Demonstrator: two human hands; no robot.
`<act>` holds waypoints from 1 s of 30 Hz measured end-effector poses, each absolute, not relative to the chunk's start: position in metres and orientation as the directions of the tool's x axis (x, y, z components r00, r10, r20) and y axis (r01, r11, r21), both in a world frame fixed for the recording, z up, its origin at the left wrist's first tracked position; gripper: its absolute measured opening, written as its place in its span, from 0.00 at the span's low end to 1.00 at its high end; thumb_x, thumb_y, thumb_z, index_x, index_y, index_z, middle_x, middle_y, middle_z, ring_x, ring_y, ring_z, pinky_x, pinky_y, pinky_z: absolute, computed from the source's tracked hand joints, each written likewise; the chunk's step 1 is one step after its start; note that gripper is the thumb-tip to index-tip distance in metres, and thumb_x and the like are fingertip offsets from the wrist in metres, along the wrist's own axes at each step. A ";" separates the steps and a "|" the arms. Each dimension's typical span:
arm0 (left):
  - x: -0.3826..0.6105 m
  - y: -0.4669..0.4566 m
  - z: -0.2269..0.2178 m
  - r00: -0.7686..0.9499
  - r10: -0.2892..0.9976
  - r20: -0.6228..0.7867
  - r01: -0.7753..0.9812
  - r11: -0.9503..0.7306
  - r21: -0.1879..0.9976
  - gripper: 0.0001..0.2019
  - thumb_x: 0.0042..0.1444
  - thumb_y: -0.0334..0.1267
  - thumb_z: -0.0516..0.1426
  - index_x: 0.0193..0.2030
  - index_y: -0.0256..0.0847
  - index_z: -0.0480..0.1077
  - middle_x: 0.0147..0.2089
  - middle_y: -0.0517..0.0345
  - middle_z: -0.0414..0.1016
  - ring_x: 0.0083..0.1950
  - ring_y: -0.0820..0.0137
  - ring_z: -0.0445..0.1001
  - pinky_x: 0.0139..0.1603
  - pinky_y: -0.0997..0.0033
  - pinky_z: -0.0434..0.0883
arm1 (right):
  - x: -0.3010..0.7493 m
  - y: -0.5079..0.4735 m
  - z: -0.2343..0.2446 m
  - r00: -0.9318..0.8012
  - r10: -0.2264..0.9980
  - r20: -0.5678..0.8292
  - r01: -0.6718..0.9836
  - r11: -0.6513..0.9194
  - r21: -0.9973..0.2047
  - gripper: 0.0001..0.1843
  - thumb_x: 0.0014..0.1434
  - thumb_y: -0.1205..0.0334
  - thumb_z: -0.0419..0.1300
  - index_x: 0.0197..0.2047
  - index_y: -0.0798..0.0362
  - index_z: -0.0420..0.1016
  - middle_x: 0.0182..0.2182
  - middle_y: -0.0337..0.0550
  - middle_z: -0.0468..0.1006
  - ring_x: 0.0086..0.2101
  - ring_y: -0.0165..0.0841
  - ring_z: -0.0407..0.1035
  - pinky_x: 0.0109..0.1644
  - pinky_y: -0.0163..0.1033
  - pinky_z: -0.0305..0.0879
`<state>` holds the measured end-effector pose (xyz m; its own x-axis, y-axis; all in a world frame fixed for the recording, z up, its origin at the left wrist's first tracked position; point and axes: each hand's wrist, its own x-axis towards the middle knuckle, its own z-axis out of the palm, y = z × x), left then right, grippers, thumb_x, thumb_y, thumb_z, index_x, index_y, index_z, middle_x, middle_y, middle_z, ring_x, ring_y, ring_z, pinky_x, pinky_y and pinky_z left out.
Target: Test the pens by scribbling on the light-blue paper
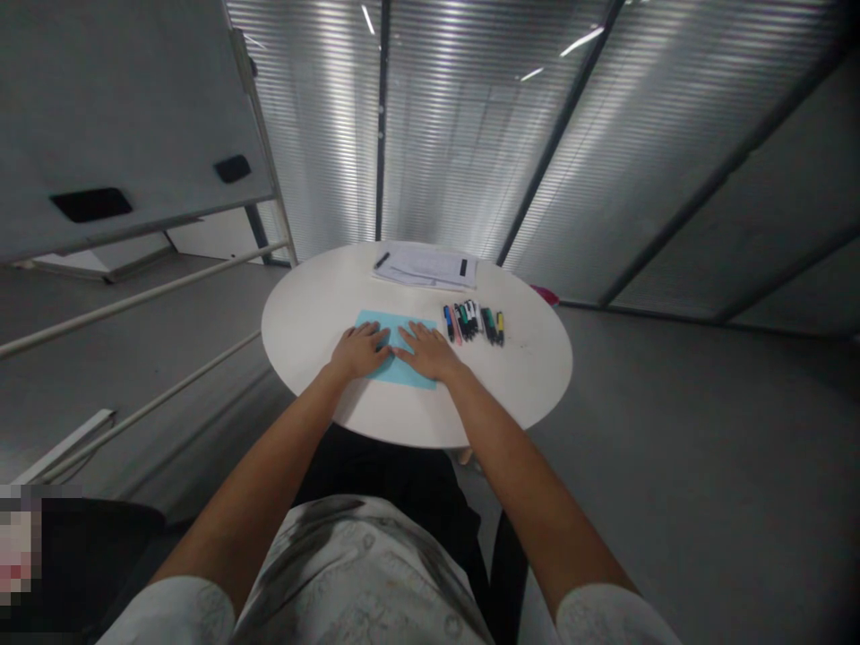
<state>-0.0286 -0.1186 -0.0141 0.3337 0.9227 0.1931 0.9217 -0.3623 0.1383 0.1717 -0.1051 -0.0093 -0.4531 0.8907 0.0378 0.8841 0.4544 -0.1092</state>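
Note:
A light blue sheet of paper lies on the white round table in front of me. My left hand rests flat on the left part of the sheet, fingers stretched out. On its right part lies my right hand, palm down with the fingers spread. The two thumbs nearly meet near the middle of the paper. Just right of my right hand, several markers with black, green, blue, red and yellow parts lie side by side.
At the table's far side is a stack of white papers with small dark items on it. A whiteboard on a metal frame stands to the left. Blinds cover the glass wall behind. Something pink shows past the table's right edge.

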 end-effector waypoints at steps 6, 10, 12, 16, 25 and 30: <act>-0.029 -0.119 -0.013 0.328 0.924 0.198 0.922 -0.359 0.148 0.28 0.65 0.54 0.44 0.67 0.46 0.62 0.71 0.48 0.59 0.71 0.55 0.56 0.68 0.50 0.55 | 0.171 -0.106 -0.008 -0.447 0.894 0.025 0.888 0.447 -0.108 0.42 0.64 0.32 0.34 0.73 0.46 0.46 0.72 0.46 0.43 0.70 0.42 0.39 0.71 0.52 0.37; -0.028 -0.120 -0.012 0.320 0.929 0.184 0.925 -0.348 0.152 0.28 0.65 0.53 0.44 0.67 0.47 0.61 0.71 0.49 0.58 0.71 0.56 0.56 0.68 0.50 0.55 | 0.171 -0.106 -0.007 -0.446 0.895 0.020 0.888 0.445 -0.112 0.42 0.64 0.32 0.34 0.73 0.47 0.46 0.72 0.47 0.43 0.70 0.41 0.39 0.71 0.52 0.37; -0.028 -0.120 -0.012 0.315 0.930 0.187 0.925 -0.345 0.158 0.27 0.65 0.53 0.45 0.67 0.47 0.62 0.71 0.49 0.58 0.71 0.56 0.56 0.68 0.50 0.55 | 0.171 -0.106 -0.007 -0.448 0.894 0.017 0.887 0.447 -0.119 0.43 0.64 0.32 0.34 0.73 0.47 0.46 0.72 0.47 0.43 0.70 0.42 0.39 0.71 0.52 0.37; -0.028 -0.121 -0.011 0.319 0.928 0.193 0.921 -0.352 0.167 0.27 0.65 0.53 0.45 0.66 0.47 0.62 0.71 0.48 0.58 0.71 0.55 0.56 0.68 0.49 0.55 | 0.171 -0.106 -0.006 -0.451 0.892 0.026 0.884 0.451 -0.125 0.43 0.64 0.32 0.34 0.73 0.47 0.47 0.72 0.47 0.44 0.70 0.42 0.39 0.71 0.52 0.37; -0.028 -0.120 -0.011 0.319 0.927 0.199 0.919 -0.354 0.175 0.27 0.64 0.53 0.45 0.65 0.46 0.63 0.70 0.48 0.59 0.71 0.55 0.56 0.68 0.49 0.54 | 0.171 -0.106 -0.008 -0.452 0.891 0.033 0.884 0.453 -0.115 0.43 0.64 0.32 0.34 0.73 0.47 0.47 0.72 0.47 0.44 0.70 0.42 0.40 0.71 0.53 0.38; -0.029 -0.119 -0.013 0.313 0.931 0.189 0.921 -0.346 0.181 0.27 0.64 0.53 0.45 0.66 0.48 0.62 0.71 0.50 0.58 0.71 0.56 0.56 0.68 0.50 0.54 | 0.171 -0.106 -0.009 -0.452 0.891 0.040 0.884 0.453 -0.115 0.42 0.64 0.32 0.34 0.73 0.47 0.48 0.72 0.48 0.45 0.70 0.43 0.41 0.71 0.53 0.39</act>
<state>-0.0287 -0.1190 -0.0135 0.3126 0.9309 0.1890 0.9205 -0.3460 0.1814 0.1715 -0.1057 -0.0087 -0.4515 0.8914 0.0400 0.8841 0.4530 -0.1152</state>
